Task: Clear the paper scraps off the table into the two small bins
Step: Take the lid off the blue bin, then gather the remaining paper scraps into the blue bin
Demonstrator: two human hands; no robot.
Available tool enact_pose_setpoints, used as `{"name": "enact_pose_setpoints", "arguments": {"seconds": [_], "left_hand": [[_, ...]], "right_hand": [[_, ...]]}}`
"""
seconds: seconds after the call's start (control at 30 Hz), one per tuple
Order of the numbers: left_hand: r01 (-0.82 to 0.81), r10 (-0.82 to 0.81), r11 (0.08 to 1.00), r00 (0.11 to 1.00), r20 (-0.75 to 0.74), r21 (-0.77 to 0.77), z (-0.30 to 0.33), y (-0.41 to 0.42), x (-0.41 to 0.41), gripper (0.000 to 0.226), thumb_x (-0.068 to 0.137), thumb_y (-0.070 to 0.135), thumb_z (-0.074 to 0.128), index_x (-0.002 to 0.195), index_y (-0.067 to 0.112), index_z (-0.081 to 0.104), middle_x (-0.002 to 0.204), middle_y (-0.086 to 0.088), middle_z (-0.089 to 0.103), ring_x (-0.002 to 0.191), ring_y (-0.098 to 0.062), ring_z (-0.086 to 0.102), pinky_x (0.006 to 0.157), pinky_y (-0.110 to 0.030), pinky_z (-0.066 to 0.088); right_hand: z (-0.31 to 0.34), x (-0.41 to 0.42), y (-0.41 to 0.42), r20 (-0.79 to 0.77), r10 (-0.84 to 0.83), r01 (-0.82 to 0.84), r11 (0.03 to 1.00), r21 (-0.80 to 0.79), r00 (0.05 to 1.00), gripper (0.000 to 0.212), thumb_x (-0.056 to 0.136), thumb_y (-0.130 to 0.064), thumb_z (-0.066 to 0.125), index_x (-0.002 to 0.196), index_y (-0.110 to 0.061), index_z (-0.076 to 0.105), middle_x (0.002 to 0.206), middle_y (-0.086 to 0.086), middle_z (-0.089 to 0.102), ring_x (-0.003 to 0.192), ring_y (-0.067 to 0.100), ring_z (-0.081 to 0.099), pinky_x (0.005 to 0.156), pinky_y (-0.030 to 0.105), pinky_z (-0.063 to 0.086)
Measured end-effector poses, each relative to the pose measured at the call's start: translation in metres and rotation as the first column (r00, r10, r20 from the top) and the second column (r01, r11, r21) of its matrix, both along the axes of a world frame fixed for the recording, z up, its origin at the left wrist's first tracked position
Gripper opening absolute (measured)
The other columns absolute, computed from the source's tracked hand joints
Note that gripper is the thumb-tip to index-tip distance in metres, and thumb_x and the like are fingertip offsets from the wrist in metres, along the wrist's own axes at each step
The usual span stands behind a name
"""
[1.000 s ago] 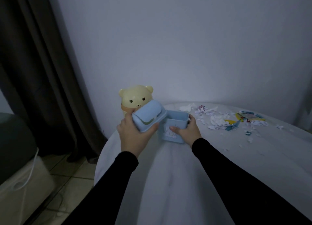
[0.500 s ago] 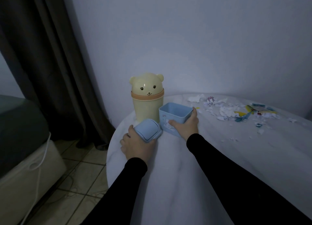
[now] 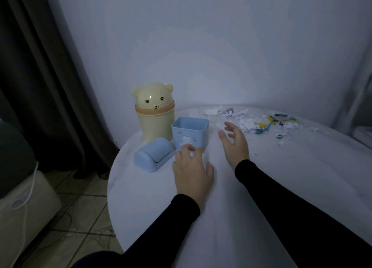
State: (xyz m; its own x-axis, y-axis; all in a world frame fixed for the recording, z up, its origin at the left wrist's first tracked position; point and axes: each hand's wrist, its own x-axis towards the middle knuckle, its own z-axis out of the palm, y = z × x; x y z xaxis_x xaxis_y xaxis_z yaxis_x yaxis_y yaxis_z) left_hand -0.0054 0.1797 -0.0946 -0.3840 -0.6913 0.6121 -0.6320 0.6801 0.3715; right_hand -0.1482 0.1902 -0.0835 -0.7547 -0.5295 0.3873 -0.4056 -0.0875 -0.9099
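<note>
- Blue bin [image 3: 190, 131], lidless, beside bear bin [image 3: 154, 111]; lid [image 3: 154, 154] lies left.
- Scraps [image 3: 253, 121] strewn on far table [image 3: 281, 177].
- Left hand [image 3: 192, 171], fingers relaxed, at blue bin's front.
- Right hand [image 3: 234, 144] spread, empty, between bin and scraps.
- Dark curtain [image 3: 50, 76] at left.

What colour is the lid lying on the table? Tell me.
Light blue lid, seen in the head view.

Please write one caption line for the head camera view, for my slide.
Both hands, left hand and right hand, open beside the uncovered blue bin, its lid on the table, paper scraps beyond.
</note>
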Motion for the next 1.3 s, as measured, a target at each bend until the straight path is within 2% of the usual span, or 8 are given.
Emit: {"name": "enact_pose_setpoints", "arguments": {"seconds": [0.1, 0.27, 0.5, 0.67, 0.83, 1.0, 1.17, 1.3], "left_hand": [[0.160, -0.163, 0.985, 0.985, 0.052, 0.061, -0.002, 0.017, -0.037, 0.045, 0.066, 0.033, 0.037, 0.094, 0.018, 0.071, 0.094, -0.005, 0.063, 0.079, -0.028, 0.062, 0.061, -0.032, 0.051], [0.340, -0.346, 0.882, 0.937, -0.042, 0.326, 0.005, 0.007, -0.101, 0.044, 0.087, 0.021, 0.042, 0.125, 0.003, 0.056, 0.129, -0.015, 0.054, 0.122, -0.031, 0.049, 0.106, -0.030, 0.034], [0.242, -0.235, 0.835, 0.969, -0.077, 0.494, -0.002, -0.028, -0.162, 0.061, 0.095, 0.037, 0.047, 0.143, 0.002, 0.034, 0.152, -0.014, 0.030, 0.142, -0.025, 0.023, 0.115, -0.029, 0.015], [0.013, -0.006, 0.866, 1.000, -0.016, 0.500, -0.006, -0.046, -0.197, 0.067, 0.093, 0.048, 0.043, 0.144, 0.005, 0.033, 0.154, -0.017, 0.022, 0.141, -0.032, 0.018, 0.115, -0.038, 0.014], [-0.158, 0.147, 0.897, 0.987, 0.058, 0.413, -0.005, -0.086, -0.221, 0.073, 0.089, 0.051, 0.046, 0.144, 0.005, 0.032, 0.153, -0.020, 0.019, 0.141, -0.037, 0.016, 0.115, -0.043, 0.014], [-0.299, 0.282, 0.785, 0.952, 0.117, 0.542, -0.007, -0.129, -0.240, 0.076, 0.087, 0.051, 0.047, 0.145, 0.007, 0.026, 0.153, -0.025, 0.015, 0.140, -0.041, 0.015, 0.115, -0.046, 0.011], [-0.318, 0.206, 0.836, 0.937, 0.283, 0.446, -0.011, -0.145, -0.269, 0.069, 0.087, 0.052, 0.039, 0.136, 0.004, 0.041, 0.142, -0.022, 0.039, 0.132, -0.036, 0.033, 0.108, -0.043, 0.021], [-0.169, 0.047, 0.929, 0.936, 0.348, 0.330, -0.013, -0.133, -0.286, 0.055, 0.092, 0.049, 0.032, 0.119, 0.008, 0.058, 0.126, -0.013, 0.056, 0.121, -0.029, 0.047, 0.100, -0.042, 0.027]], "right_hand": [[-0.003, -0.028, 0.027, -0.054, -0.100, 0.104, 0.992, 0.073, 0.994, 0.028, 0.093, -0.016, 0.052, 0.120, -0.016, 0.060, 0.123, 0.002, 0.058, 0.110, 0.021, 0.056, 0.092, 0.026, 0.042], [-0.006, -0.071, 0.061, -0.301, -0.254, 0.356, 0.863, 0.358, 0.919, 0.034, 0.089, -0.020, 0.053, 0.123, -0.022, 0.058, 0.128, 0.004, 0.056, 0.121, 0.027, 0.049, 0.101, 0.040, 0.038], [-0.020, -0.140, 0.081, -0.394, -0.314, 0.502, 0.592, 0.630, 0.864, 0.053, 0.089, -0.044, 0.047, 0.139, -0.028, 0.039, 0.146, 0.004, 0.032, 0.139, 0.028, 0.022, 0.105, 0.050, 0.024], [-0.028, -0.167, 0.059, -0.386, -0.188, 0.430, 0.382, 0.818, 0.903, 0.069, 0.092, -0.065, 0.019, 0.151, -0.035, 0.000, 0.160, 0.010, -0.006, 0.145, 0.038, -0.008, 0.110, 0.064, -0.002], [-0.021, -0.198, 0.036, -0.442, -0.099, 0.436, 0.452, 0.778, 0.892, 0.071, 0.089, -0.071, 0.012, 0.149, -0.039, -0.007, 0.159, 0.007, -0.015, 0.145, 0.036, -0.016, 0.107, 0.067, -0.009], [-0.014, -0.248, 0.021, -0.403, -0.360, 0.536, 0.460, 0.708, 0.842, 0.070, 0.091, -0.062, 0.032, 0.150, -0.029, 0.016, 0.159, 0.013, 0.004, 0.145, 0.041, -0.004, 0.110, 0.065, -0.004], [-0.018, -0.285, 0.002, -0.329, -0.463, 0.524, 0.394, 0.755, 0.823, 0.073, 0.087, -0.061, 0.039, 0.149, -0.026, 0.020, 0.158, 0.016, 0.006, 0.144, 0.045, 0.001, 0.111, 0.063, -0.003], [-0.020, -0.291, -0.006, -0.338, -0.440, 0.504, 0.346, 0.791, 0.832, 0.072, 0.087, -0.062, 0.033, 0.148, -0.023, 0.026, 0.153, 0.016, 0.025, 0.141, 0.041, 0.017, 0.112, 0.059, 0.009]]}}
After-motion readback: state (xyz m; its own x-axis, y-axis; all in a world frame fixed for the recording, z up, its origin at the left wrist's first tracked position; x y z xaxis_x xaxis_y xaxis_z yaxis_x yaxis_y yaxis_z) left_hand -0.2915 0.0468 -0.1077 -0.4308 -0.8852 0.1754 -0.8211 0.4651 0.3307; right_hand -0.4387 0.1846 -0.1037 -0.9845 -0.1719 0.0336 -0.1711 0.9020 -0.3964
